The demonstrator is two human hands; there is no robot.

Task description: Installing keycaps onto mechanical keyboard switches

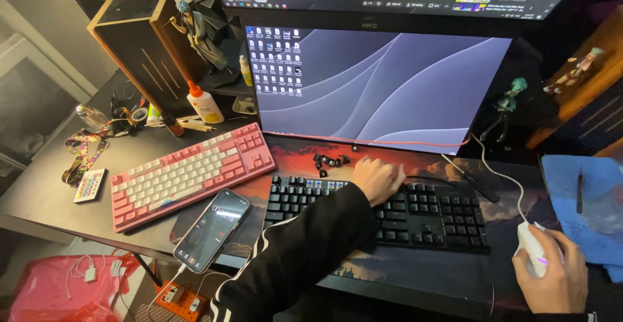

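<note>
The likeliest slip here is a loose cap going astray — the small black pulled keycaps (329,161) lie in a scatter just above the long black mechanical keyboard (389,208), and a sweep of the black sleeve could knock them off the printed sunset desk mat (292,156). The bare switch sockets (331,184) in the top row, at about nine o'clock from the left hand (376,179), could also get pressed or bent. That hand rests on the keyboard's upper rows, fingers curled down over the keys; whether they pinch a cap I cannot tell. The loose caps sit near it, at about ten o'clock. The right hand (551,276) is closed over a white computer mouse (532,247) — well apart, at about four o'clock from the keyboard.
</note>
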